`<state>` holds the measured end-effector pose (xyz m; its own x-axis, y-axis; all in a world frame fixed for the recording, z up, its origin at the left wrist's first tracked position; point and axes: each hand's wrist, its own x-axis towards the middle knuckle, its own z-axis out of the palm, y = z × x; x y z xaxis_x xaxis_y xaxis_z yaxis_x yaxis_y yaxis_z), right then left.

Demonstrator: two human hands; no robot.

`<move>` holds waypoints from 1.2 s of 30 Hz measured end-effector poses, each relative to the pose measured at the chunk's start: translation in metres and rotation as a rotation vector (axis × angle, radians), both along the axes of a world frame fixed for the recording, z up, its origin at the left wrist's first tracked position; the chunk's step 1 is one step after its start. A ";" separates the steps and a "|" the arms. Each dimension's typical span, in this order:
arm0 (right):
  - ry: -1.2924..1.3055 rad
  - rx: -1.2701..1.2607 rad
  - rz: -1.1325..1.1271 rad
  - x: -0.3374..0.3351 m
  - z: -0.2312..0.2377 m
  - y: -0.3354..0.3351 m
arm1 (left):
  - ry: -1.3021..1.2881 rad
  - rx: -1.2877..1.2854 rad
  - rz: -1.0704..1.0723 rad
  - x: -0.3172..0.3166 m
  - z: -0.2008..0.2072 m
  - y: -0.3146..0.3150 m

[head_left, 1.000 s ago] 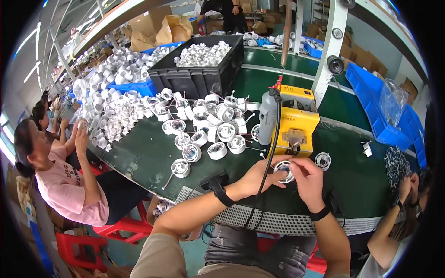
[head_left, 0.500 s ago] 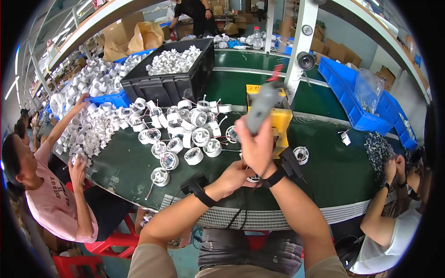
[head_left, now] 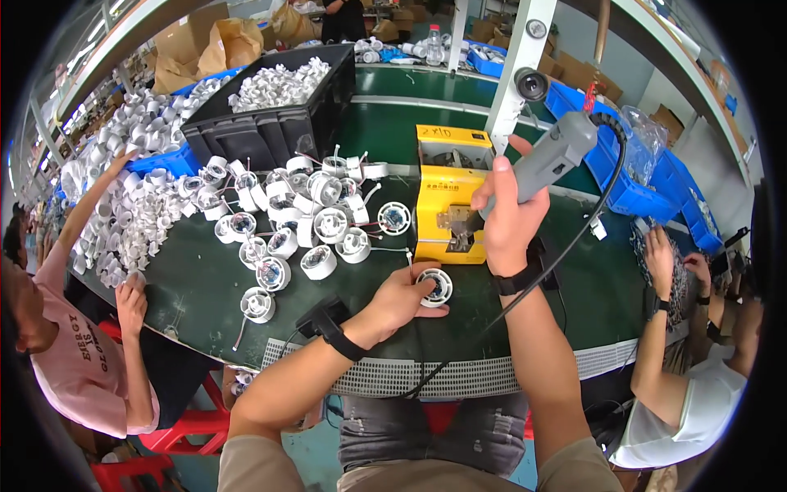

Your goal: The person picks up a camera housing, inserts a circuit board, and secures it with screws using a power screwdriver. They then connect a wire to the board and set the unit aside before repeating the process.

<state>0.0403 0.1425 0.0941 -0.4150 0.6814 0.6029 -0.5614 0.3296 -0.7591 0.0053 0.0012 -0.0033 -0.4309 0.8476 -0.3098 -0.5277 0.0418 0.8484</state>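
Observation:
My right hand (head_left: 512, 225) is closed around a grey electric screwdriver (head_left: 557, 156), held tilted, its tip down at the metal plate on the front of a yellow screw dispenser (head_left: 438, 197). A black cord runs from the tool's rear end down past my right forearm. On the green table my left hand (head_left: 393, 302) grips a round white plastic housing (head_left: 444, 289) with a circuit board inside, thumb over its face. Left of the dispenser lies a similar white housing (head_left: 394, 218). Several more housings (head_left: 318, 262) with wires are heaped further left.
A black crate (head_left: 254, 131) of small white parts stands at the back left, beside a blue tray (head_left: 176, 160) and piled white parts. A metal post (head_left: 512, 90) rises behind the dispenser. Blue bins (head_left: 648, 197) stand at right. People work on both sides.
My right hand has brought the screwdriver from above the table to the dispenser's front, tilting it. The housing in my left hand shows more fully. The whole view has shifted a little.

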 end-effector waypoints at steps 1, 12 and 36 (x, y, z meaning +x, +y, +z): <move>0.005 -0.013 0.012 -0.001 0.000 -0.001 | 0.007 -0.007 0.010 -0.001 0.000 0.000; -0.017 -0.016 0.034 -0.004 -0.001 -0.002 | 0.019 -0.021 0.046 0.000 0.005 -0.001; -0.051 -0.069 0.099 0.014 -0.010 -0.008 | 0.025 -0.024 0.081 0.000 0.002 0.001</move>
<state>0.0540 0.1345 0.0836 -0.5116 0.6747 0.5320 -0.5485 0.2201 -0.8066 0.0056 0.0021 -0.0008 -0.5060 0.8021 -0.3173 -0.5084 0.0198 0.8609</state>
